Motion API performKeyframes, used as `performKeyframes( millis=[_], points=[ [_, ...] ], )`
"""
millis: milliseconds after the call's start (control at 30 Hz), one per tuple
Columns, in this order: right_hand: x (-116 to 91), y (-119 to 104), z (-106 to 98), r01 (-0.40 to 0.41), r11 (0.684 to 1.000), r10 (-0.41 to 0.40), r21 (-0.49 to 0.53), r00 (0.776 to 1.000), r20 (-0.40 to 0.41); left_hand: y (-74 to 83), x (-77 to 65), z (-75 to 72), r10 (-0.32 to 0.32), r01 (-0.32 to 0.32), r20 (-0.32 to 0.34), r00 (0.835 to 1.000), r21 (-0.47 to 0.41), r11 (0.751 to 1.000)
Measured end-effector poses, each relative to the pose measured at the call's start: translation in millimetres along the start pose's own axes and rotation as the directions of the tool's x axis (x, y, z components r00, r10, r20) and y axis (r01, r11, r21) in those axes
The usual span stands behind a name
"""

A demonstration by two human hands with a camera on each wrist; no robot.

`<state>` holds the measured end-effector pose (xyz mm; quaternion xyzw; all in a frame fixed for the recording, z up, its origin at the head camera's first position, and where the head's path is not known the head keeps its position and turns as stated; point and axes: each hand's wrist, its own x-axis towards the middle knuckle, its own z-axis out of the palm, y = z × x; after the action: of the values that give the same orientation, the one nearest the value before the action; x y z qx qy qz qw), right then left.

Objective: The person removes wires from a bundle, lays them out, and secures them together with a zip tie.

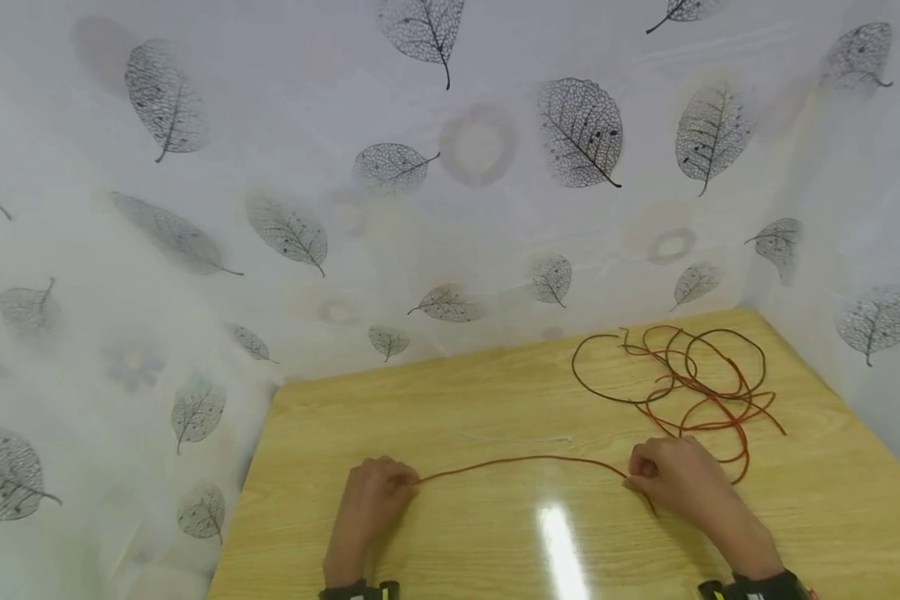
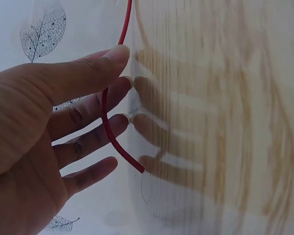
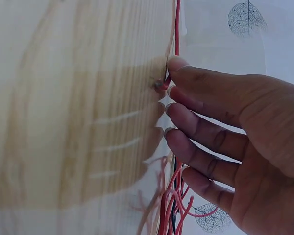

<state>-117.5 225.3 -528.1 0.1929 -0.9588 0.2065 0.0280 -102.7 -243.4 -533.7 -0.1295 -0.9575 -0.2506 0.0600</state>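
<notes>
A red cord (image 1: 525,457) stretches in a shallow arc between the two hands, low over the wooden table. My left hand (image 1: 376,498) pinches it near one end between thumb and index finger; in the left wrist view the cord's short tail (image 2: 118,146) hangs past the other fingers. My right hand (image 1: 682,482) pinches the other end with thumb and fingertips, and a short dark tip (image 1: 651,505) sticks out below. In the right wrist view that cord (image 3: 177,29) runs upward from the thumb, and the fingertips are right at the tabletop.
Behind the right hand lies a loose tangle of red cords (image 1: 742,429) and dark cords (image 1: 587,385). A thin white strand (image 1: 525,438) lies beyond the held cord. A leaf-patterned curtain (image 1: 480,233) borders the wooden table (image 1: 420,400) at the back and sides.
</notes>
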Motion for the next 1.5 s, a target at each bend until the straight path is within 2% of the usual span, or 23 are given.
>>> performKeyframes(
  millis=[100,267,433,533,700,867,1067,1233,1333,1400,1500],
  points=[
    [2.9,-3.8,0.1,0.019,1.0,-0.019,0.018,1.0,-0.006,3.1,0.5,0.4,0.013,-0.013,0.013,1.0,-0.042,0.999],
    [8.7,-8.1,-2.3,0.043,0.999,-0.042,0.028,0.999,-0.025,7.3,0.3,-0.5,-0.034,0.038,0.07,0.997,-0.055,0.998],
    [22.6,-6.1,-7.4,0.054,0.998,-0.053,0.015,0.995,-0.084,10.0,0.5,-3.3,-0.071,0.079,0.112,0.991,-0.065,0.995],
    [36.7,-1.3,-9.6,0.08,0.996,-0.084,-0.032,0.987,-0.138,13.9,2.2,-5.2,-0.052,0.06,0.103,0.993,-0.069,0.996],
    [63.6,8.5,-8.4,0.069,0.983,-0.1,-0.172,0.978,-0.181,34.6,14.3,-9.6,0.033,-0.031,0.016,0.999,-0.125,0.992],
    [77.7,19.3,-0.7,0.039,0.969,-0.076,-0.246,0.986,-0.146,63.4,33.1,-8.6,0.164,-0.168,-0.038,0.986,-0.14,0.976],
    [82.7,22.0,8.0,0.077,0.962,-0.114,-0.262,0.985,-0.129,86.5,49.2,0.7,0.262,-0.262,-0.019,0.965,-0.051,0.964],
    [86.7,18.3,11.5,0.103,0.963,-0.138,-0.25,0.982,-0.128,101.9,59.5,4.1,0.32,-0.32,-0.054,0.946,-0.006,0.947],
    [87.9,17.3,12.7,0.131,0.958,-0.161,-0.255,0.982,-0.099,109.4,63.7,5.8,0.339,-0.339,-0.054,0.939,-0.001,0.941],
    [88.2,16.8,13.6,0.16,0.95,-0.188,-0.267,0.978,-0.085,112.0,64.9,8.8,0.345,-0.345,-0.032,0.938,0.012,0.938],
    [88.2,15.7,15.1,0.2,0.937,-0.241,-0.287,0.964,-0.113,112.7,64.3,15.2,0.337,-0.337,0.011,0.941,0.027,0.941]
  ],
)
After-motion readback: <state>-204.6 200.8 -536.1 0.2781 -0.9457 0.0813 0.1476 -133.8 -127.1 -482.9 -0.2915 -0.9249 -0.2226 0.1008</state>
